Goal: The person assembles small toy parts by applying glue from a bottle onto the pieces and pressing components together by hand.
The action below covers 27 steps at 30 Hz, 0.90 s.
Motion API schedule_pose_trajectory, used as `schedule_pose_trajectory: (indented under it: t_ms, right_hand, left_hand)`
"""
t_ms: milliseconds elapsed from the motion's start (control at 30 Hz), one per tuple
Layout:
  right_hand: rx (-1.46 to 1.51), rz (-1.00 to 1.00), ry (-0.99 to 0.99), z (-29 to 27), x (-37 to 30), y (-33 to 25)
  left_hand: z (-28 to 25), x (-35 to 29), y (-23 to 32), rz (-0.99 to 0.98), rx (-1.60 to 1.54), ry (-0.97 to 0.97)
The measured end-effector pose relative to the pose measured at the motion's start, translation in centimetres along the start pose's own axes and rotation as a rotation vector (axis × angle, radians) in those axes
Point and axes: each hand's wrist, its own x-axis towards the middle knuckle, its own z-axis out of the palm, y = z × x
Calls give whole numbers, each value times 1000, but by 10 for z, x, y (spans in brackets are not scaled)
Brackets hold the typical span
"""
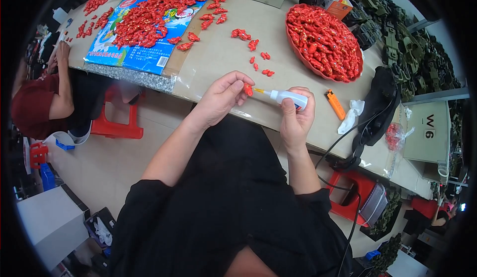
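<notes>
The left hand pinched a small red part between thumb and fingertips, just above the table's near edge. The right hand was wrapped around a white glue bottle, its nozzle touching the part. Loose red parts lay beyond, near a full red tray. An orange lighter lay right of the bottle.

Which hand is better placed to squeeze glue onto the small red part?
Right. The right hand holds the white glue bottle, nozzle aimed at the small red part pinched in the left hand fingers.
</notes>
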Motion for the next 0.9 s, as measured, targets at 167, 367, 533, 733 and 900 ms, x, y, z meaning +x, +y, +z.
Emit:
schedule_pose_trajectory:
  t_ms: [167,367,533,733,900]
  right_hand:
    - [-9,-6,-2,0,-2,3]
    - [8,9,23,1,-1,2]
    - [-1,10,6,0,-2,2]
    - [414,143,161,3,0,4]
    - [647,396,200,9,2,-7]
  left_hand:
    - [-1,-1,-2,11,-1,4]
    - [-3,-1,-2,11,6,11]
    - [-3,1,-3,34,7,2]
    - [3,0,0,35,-25,41]
    - [11,-2,10,-126,-63,130]
